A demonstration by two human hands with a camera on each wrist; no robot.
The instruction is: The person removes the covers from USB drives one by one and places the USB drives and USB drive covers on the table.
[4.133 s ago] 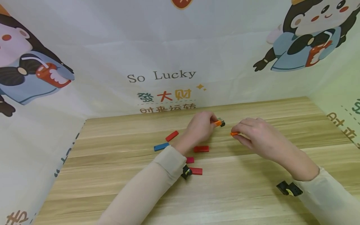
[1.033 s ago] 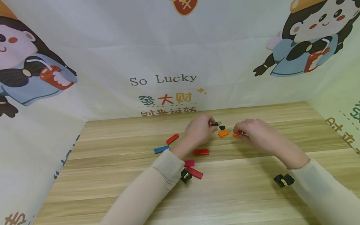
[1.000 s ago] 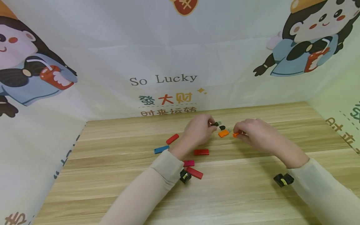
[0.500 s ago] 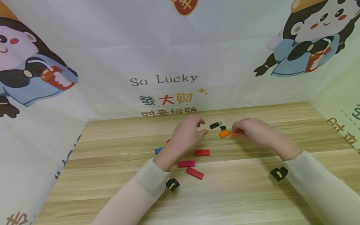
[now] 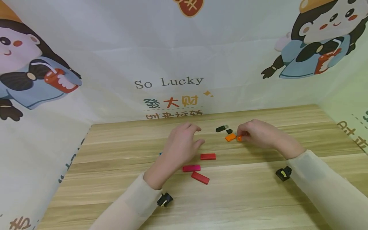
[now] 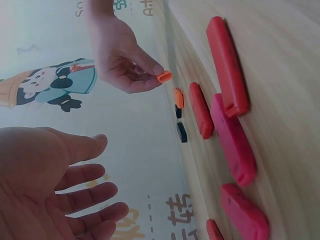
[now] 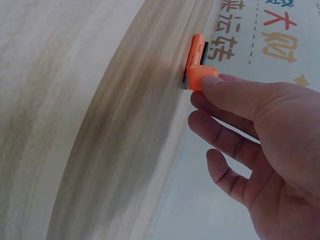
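My right hand (image 5: 258,134) pinches a small orange cap (image 7: 202,77) between thumb and fingers. In the head view the cap is right at the metal plug end of an orange USB stick (image 5: 230,137) lying on the table. Beyond it lie a black USB stick (image 5: 221,128), plug bared, and its black cap (image 5: 229,131). My left hand (image 5: 179,145) hovers left of these with thumb and fingers spread, holding nothing. Near it lie a red stick (image 5: 208,156), a magenta stick (image 5: 191,168) and another red stick (image 5: 200,178).
A blue stick (image 5: 160,154) is mostly hidden by my left hand in the head view. In the left wrist view, a pinkish-red stick (image 6: 245,212) lies at the lower right. The wooden table (image 5: 244,198) meets a printed backdrop (image 5: 244,80) behind and at both sides.
The orange stick was set on the table. My left hand released the black stick and moved left and nearer. My right hand shifted slightly, bringing the orange cap close to the orange stick's plug.
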